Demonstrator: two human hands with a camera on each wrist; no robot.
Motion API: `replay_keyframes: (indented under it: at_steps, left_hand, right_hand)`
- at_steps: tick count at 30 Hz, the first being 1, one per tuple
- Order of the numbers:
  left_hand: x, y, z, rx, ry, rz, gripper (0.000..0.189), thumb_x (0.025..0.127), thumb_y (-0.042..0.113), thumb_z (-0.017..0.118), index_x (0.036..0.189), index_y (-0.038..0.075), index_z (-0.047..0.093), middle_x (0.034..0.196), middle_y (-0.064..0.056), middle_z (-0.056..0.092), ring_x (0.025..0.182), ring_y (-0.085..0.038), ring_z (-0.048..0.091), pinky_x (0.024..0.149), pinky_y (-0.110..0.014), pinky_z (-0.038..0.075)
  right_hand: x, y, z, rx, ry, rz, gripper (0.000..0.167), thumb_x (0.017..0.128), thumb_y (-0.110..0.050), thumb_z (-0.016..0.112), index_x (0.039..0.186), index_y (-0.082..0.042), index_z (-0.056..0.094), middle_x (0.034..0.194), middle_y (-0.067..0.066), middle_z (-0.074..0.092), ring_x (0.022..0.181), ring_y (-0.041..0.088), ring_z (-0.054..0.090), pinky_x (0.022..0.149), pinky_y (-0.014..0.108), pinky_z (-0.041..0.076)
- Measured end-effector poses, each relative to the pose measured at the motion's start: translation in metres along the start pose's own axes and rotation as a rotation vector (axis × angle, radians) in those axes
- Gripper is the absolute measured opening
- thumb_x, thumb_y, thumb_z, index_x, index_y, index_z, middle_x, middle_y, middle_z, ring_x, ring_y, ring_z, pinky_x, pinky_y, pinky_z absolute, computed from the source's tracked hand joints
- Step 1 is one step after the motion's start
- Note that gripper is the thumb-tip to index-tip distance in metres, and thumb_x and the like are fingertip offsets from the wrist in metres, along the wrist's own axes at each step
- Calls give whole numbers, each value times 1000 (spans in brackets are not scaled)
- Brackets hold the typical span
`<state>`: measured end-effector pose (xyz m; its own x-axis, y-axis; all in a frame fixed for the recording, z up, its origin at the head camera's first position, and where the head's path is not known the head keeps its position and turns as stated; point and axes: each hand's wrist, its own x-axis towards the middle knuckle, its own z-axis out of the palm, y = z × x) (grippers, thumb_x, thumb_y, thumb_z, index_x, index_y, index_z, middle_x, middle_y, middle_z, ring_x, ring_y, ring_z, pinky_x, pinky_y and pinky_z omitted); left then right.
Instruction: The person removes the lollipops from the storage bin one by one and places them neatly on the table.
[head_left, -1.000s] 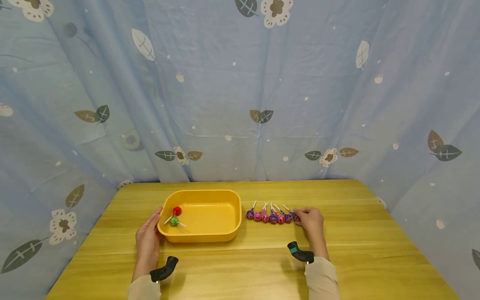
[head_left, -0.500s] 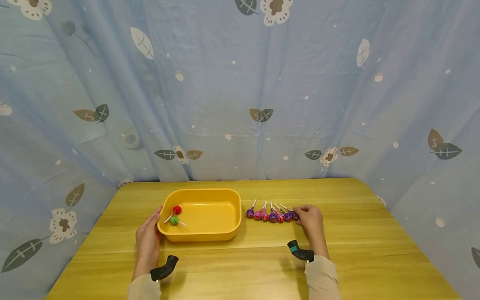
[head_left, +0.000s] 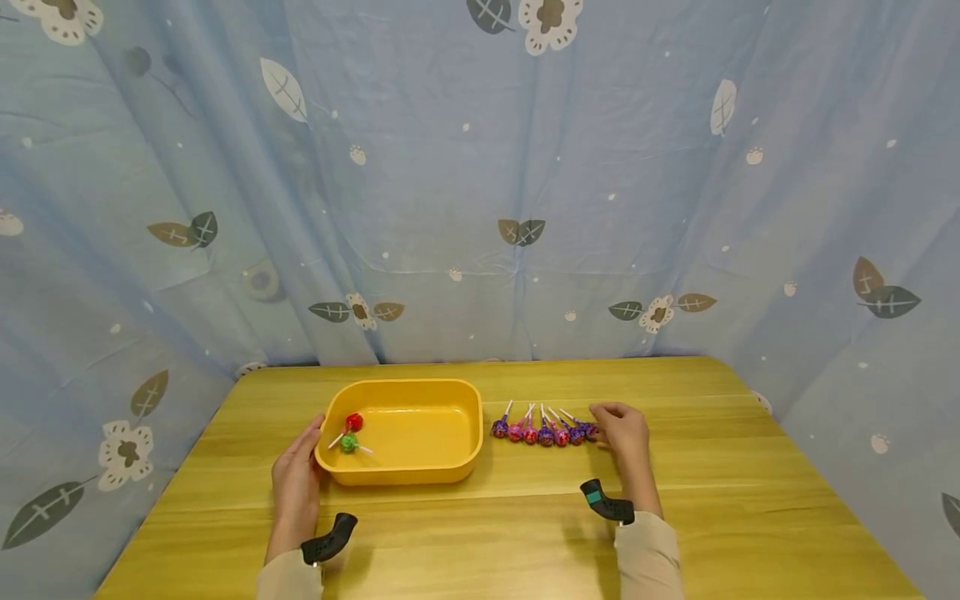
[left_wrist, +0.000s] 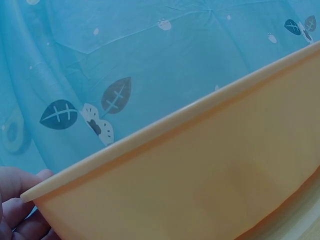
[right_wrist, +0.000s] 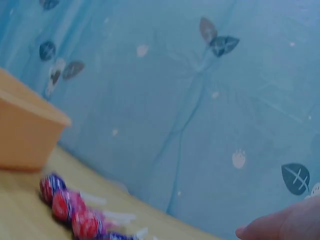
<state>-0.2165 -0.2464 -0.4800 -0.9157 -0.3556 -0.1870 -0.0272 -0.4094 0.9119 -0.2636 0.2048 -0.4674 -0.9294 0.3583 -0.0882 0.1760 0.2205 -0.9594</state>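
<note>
My left hand (head_left: 295, 483) grips the left end of a yellow plastic tub (head_left: 405, 477). In the left wrist view, its thumb lies over the rim with other fingers curled below. Inside the tub, at the left, lie a red lollipop (head_left: 354, 422) and a green lollipop (head_left: 348, 442). To the tub's right, several purple and pink lollipops (head_left: 546, 437) lie in a row, sticks pointing away. My right hand (head_left: 625, 432) is beside the purple lollipop (head_left: 591, 432) at the row's right end, partly covering it. One straight finger (right_wrist: 275, 227) shows in the right wrist view.
Everything rests on a yellow wood-grain table (head_left: 450, 550). A blue patterned curtain (head_left: 450, 183) hangs behind the table and along both sides. A black wrist mount (head_left: 330, 539) sits on the left forearm, and another black mount (head_left: 606, 504) on the right.
My right hand has let go of the rightmost lollipop and drawn slightly up and to the right. That lollipop's stick has swung left, closer to its neighbours. The left hand stays put.
</note>
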Motion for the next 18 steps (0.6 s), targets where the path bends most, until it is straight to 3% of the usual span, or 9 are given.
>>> replay_keyframes:
  at_steps: [5, 10, 18]
  left_hand:
    - [2, -1, -1, -9, 4, -4, 51, 102, 27, 50, 147, 6, 40, 153, -2, 37, 139, -11, 30, 109, -23, 30]
    - [2, -2, -3, 2, -14, 6, 50, 103, 28, 49, 147, 6, 40, 153, -2, 35, 140, -11, 29, 110, -23, 29]
    - [2, -3, -2, -7, -22, 13, 48, 103, 26, 48, 147, 7, 41, 153, -1, 36, 140, -10, 28, 110, -24, 29]
  right_hand:
    - [-2, -9, 8, 141, -70, 21, 34, 94, -18, 64, 117, 7, 62, 106, 18, 60, 85, 27, 59, 73, 33, 58]
    - [-6, -19, 21, 213, -205, 33, 39, 94, -21, 66, 121, 6, 60, 104, 14, 63, 89, 28, 62, 77, 32, 57]
    - [-25, -44, 62, 286, -430, -21, 38, 93, -20, 67, 122, 4, 62, 108, 17, 64, 99, 36, 62, 87, 41, 54]
